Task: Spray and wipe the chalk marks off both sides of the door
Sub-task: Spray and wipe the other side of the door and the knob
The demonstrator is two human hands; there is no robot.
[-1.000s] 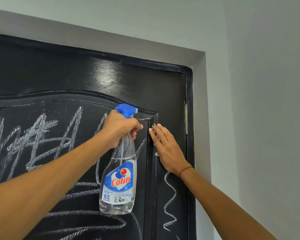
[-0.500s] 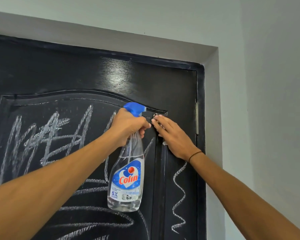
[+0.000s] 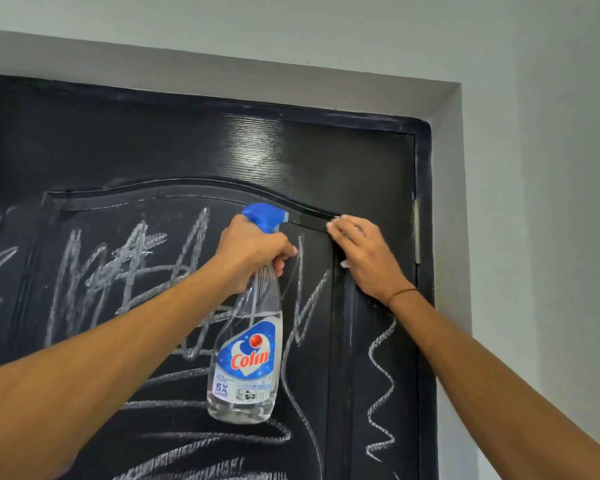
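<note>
The black door [image 3: 291, 150] fills the view, covered in white chalk scribbles [image 3: 125, 265] on its raised panel and a chalk zigzag [image 3: 381, 382] near its right edge. My left hand [image 3: 253, 251] grips the neck of a clear spray bottle [image 3: 246, 358] with a blue trigger head and a blue Colin label, nozzle pointing right along the panel's top moulding. My right hand [image 3: 364, 254] lies flat against the door at the panel's upper right corner, fingers straight. Small white bits of something peek out from under its fingertips and thumb; what it is stays hidden.
A grey door frame [image 3: 447, 202] borders the door at the top and right, with a metal hinge [image 3: 415, 230] on the right edge. A pale wall [image 3: 551, 237] runs close on the right.
My right hand has slid upward along the door to the panel's top corner. The view has shifted left, showing more of the door; the bottle stays in my left hand.
</note>
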